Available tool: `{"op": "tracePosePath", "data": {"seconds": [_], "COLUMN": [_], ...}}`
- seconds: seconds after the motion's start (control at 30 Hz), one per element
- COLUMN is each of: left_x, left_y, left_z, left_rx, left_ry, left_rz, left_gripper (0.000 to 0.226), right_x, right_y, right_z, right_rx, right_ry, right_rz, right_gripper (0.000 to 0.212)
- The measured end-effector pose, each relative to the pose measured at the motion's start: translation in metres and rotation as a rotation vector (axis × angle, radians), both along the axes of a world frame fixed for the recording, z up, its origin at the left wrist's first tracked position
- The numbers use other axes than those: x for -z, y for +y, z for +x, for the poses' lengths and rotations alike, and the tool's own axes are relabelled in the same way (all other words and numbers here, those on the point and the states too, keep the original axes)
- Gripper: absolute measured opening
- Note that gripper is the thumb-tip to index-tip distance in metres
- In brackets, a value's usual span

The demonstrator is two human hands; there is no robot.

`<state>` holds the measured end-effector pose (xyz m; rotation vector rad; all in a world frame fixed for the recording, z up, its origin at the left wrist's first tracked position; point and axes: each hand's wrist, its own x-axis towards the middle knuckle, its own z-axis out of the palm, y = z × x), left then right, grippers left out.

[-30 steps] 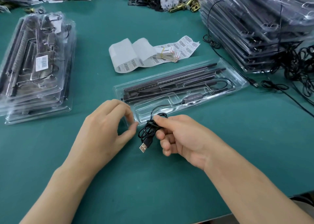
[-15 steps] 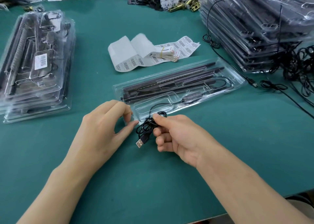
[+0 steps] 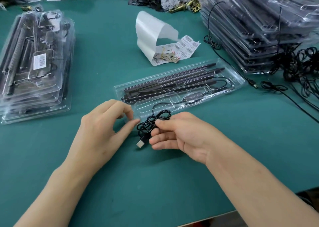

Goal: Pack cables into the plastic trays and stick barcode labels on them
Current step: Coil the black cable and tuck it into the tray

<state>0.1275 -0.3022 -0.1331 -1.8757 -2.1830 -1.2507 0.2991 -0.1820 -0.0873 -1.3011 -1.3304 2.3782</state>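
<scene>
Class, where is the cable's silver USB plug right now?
Head view, centre: the USB plug hangs below the coiled cable pinched by the right hand, beside the left hand, in front of the open tray.

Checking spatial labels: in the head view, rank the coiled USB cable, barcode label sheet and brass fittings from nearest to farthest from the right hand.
1. coiled USB cable: pinched by the right hand.
2. barcode label sheet: mid-table, behind the plastic tray.
3. brass fittings: far edge, centre.

Right stack of clear plastic trays: cut by top and right edges. White barcode label sheet: print illegible.
</scene>
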Motion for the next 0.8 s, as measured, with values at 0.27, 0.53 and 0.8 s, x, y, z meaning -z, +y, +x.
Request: {"op": "tracePosePath", "data": {"seconds": [0.27, 0.53, 0.8], "left_x": [-0.0005, 0.0002, 0.0055], "left_y": [0.0011, 0.0007, 0.0013], "left_z": [0.0014, 0.0003, 0.0002], "left_rx": [0.007, 0.019, 0.023], "left_ry": [0.024, 0.022, -0.063], "left_rz": [-0.002, 0.009, 0.044], "left_gripper": [0.009, 0.010, 0.007], "right_x": [-0.0047, -0.0067, -0.0070], "right_y": [0.0042, 0.0035, -0.0014], "right_z": [-0.0037, -0.0014, -0.0062], "right_rx": [-0.040, 0.057, 0.088], "right_ry": [-0.050, 0.008, -0.064], "right_rz": [0.052, -0.023, 0.028], "right_gripper": [0.022, 0.019, 0.014]}}
